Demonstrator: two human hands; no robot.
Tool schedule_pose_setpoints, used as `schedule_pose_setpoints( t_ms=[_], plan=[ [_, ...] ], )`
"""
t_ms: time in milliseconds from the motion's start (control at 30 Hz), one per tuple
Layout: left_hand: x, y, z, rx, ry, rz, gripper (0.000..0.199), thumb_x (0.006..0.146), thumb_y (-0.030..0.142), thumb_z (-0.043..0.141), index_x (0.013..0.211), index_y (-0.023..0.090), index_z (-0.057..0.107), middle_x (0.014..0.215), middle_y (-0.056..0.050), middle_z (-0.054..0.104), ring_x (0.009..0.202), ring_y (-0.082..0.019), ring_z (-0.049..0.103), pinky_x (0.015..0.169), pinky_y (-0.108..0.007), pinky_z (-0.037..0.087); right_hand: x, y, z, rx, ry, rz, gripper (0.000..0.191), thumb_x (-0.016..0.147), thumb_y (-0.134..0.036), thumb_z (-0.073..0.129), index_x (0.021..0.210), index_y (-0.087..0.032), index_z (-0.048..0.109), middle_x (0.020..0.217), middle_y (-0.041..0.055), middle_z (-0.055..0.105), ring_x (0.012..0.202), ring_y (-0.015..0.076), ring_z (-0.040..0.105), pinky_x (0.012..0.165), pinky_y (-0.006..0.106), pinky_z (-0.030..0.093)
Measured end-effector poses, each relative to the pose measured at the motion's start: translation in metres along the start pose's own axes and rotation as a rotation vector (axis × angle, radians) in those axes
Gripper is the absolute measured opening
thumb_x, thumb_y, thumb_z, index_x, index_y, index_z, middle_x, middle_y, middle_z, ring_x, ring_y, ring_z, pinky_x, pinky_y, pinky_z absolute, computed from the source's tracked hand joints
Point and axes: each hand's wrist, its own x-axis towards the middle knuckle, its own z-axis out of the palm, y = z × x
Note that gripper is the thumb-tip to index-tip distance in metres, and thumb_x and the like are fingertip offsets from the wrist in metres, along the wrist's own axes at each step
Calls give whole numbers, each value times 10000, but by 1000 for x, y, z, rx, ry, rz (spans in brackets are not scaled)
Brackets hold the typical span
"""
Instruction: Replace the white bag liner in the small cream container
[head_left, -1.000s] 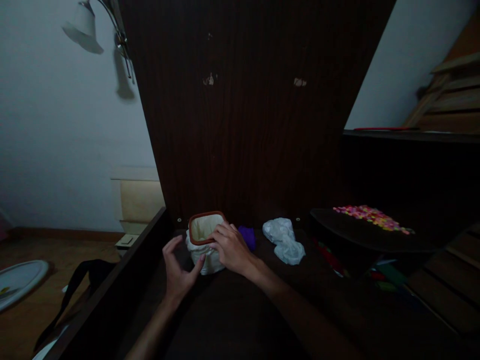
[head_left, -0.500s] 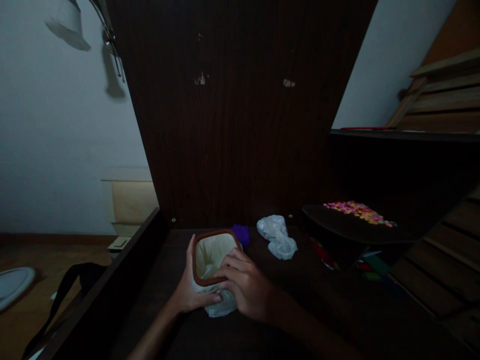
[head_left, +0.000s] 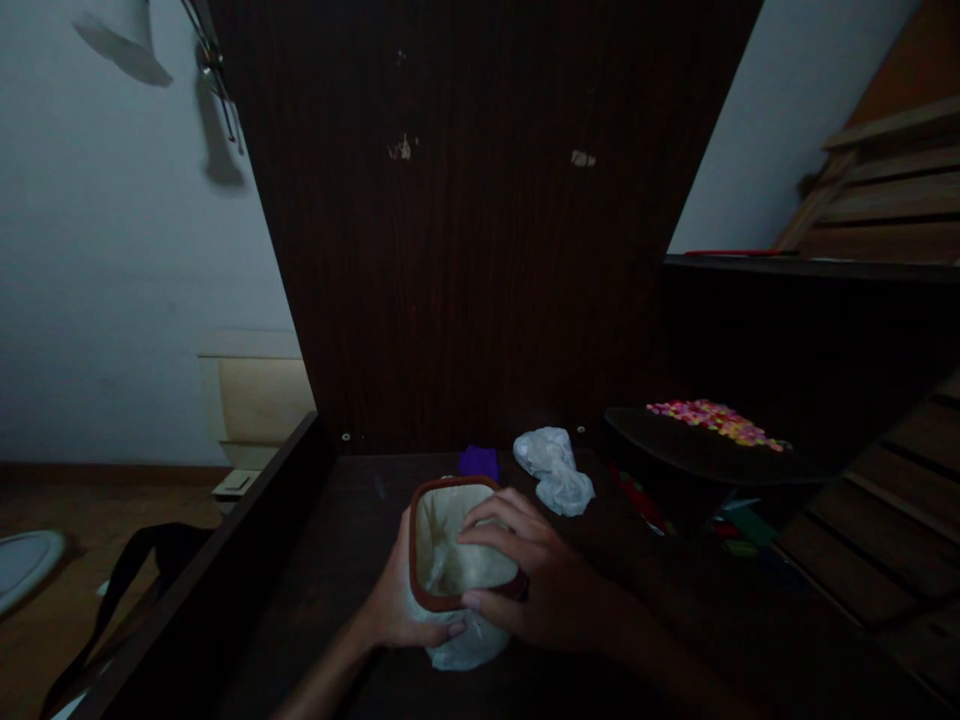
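A small square-mouthed bin (head_left: 456, 604) with a brown rim and pale inside stands tilted toward me, a thin translucent plastic bag (head_left: 469, 645) around its outside and bunched within. My left hand (head_left: 401, 595) is wrapped round the bin's left side, thumb across the front. At the right rim, my right hand (head_left: 525, 560) grips the edge, its fingers over the opening and its thumb at the front corner. Behind the bin lies a purple cloth-like item (head_left: 478, 462). A crumpled whitish plastic bag (head_left: 555, 470) rests to the right of that, apart from both hands.
Dark wooden panels (head_left: 480, 250) rise behind the dark surface, and a raised board (head_left: 225, 570) edges its left. Several small colourful pieces (head_left: 716, 422) lie on a corner shelf (head_left: 675, 450) at right. A black strap (head_left: 142, 560) hangs beyond the left board.
Both hands and the bin have shifted right and a little toward me. My right hand has moved from the front rim to the right rim, its fingers more spread.
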Motion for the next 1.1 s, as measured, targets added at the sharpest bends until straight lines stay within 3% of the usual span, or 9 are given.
schedule_pose_setpoints(
  t_ms=[67,167,267,367,567,767,1100],
  plan=[
    [1,1,2,11,-10,27,1180,669,663,790,1558,197,171,1477,-207,460,1358,-435,489,1125,-606,424,6,7,-12,-21,-49,58,658,763,-423,809,1336,-185,590,1378,151,571,1279,315,503,1085,496,425],
    [-1,0,3,51,-23,38,1200,680,670,778,1580,213,129,1518,-204,411,1391,-442,449,1144,-607,400,12,15,-23,-37,-225,196,1043,668,-587,838,1516,-154,413,1571,211,377,1437,377,367,1166,549,346],
    [-5,-5,2,92,-23,46,1238,651,685,783,1586,209,126,1545,-211,370,1412,-465,411,1164,-620,364,12,20,-25,-54,-339,235,1184,619,-604,852,1566,-122,330,1618,235,295,1488,401,293,1187,559,325],
    [-8,-10,2,109,-25,56,1244,658,694,771,1592,213,105,1567,-213,337,1430,-470,384,1176,-627,342,9,24,-22,-80,-349,199,1262,578,-585,877,1587,-117,282,1644,248,242,1520,423,214,1192,579,314],
    [-8,-13,2,138,-19,72,1264,649,665,783,1595,212,76,1562,-207,348,1422,-467,397,1178,-615,352,10,28,-19,-63,-294,166,1176,507,-538,907,1497,-149,407,1568,214,374,1460,395,330,1169,557,345],
    [-10,-14,6,148,-19,16,1280,563,648,822,1575,187,188,1518,-210,419,1388,-485,431,1159,-622,374,10,26,-17,-126,-198,105,1037,448,-568,903,1323,-155,528,1393,182,519,1312,371,463,1099,510,404],
    [-11,-17,14,99,-38,38,1252,580,617,829,1574,183,202,1524,-203,412,1404,-477,417,1172,-631,355,8,22,-27,-181,-252,121,941,474,-565,882,1248,-157,534,1314,169,546,1211,358,508,1031,491,436]
  ],
)
